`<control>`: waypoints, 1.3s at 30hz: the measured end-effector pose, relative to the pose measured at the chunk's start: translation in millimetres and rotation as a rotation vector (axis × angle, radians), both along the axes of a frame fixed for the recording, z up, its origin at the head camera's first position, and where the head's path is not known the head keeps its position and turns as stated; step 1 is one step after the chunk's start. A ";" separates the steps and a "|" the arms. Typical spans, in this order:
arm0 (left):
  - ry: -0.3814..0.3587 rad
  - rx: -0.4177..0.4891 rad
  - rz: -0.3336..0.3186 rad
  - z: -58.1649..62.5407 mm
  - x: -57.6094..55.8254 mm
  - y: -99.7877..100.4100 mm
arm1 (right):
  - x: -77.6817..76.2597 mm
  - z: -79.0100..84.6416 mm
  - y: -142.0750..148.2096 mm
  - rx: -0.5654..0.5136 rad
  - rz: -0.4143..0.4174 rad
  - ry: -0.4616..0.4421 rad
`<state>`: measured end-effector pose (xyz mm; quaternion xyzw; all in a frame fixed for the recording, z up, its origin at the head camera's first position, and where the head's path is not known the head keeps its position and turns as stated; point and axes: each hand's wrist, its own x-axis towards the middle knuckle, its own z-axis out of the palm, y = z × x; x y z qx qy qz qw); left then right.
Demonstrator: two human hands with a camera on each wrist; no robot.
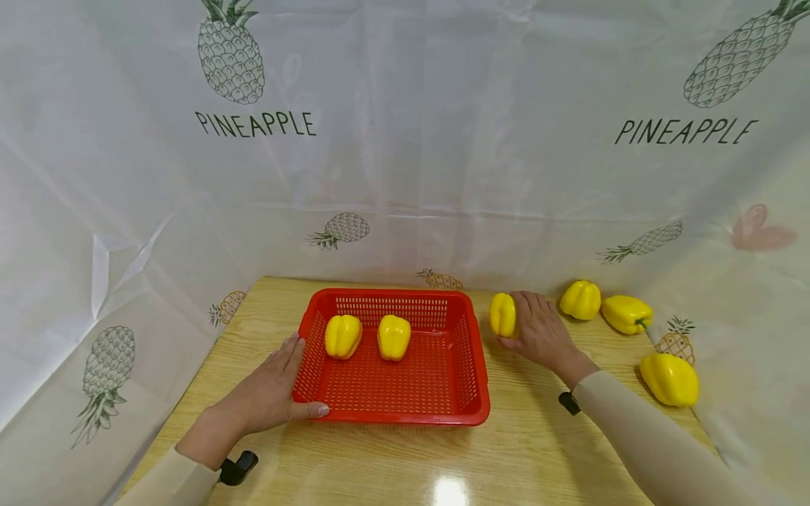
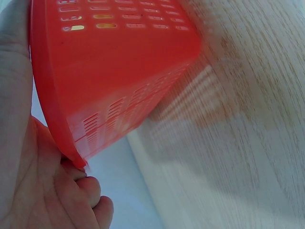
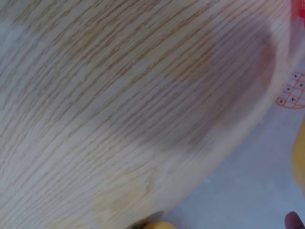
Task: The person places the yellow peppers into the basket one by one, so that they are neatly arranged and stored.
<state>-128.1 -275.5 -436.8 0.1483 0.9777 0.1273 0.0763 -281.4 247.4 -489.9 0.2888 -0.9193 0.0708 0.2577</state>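
My left hand holds the near-left corner of a red plastic basket. Its thumb lies along the front rim, and in the left wrist view the fingers bend at the basket's edge. Two yellow bell peppers sit inside: one on the left, another near the middle. To the right of the basket, my right hand grips a third yellow bell pepper from its right side; part of the hold is hidden. The right wrist view catches just a sliver of that pepper.
Further right lie three more yellow bell peppers: one at the back, one on its side, one by the right edge. The wooden table meets a pineapple-print sheet behind and at both sides.
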 end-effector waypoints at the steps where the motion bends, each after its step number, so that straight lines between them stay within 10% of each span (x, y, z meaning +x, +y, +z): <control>1: -0.001 0.001 0.000 0.3 0.1 0.1 | 0.6 0.8 -0.3 -0.001 0.005 0.005; 39: 0.025 -0.005 -0.010 -2.1 0.2 -1.5 | 15.9 36.4 -24.5 0.035 0.032 0.038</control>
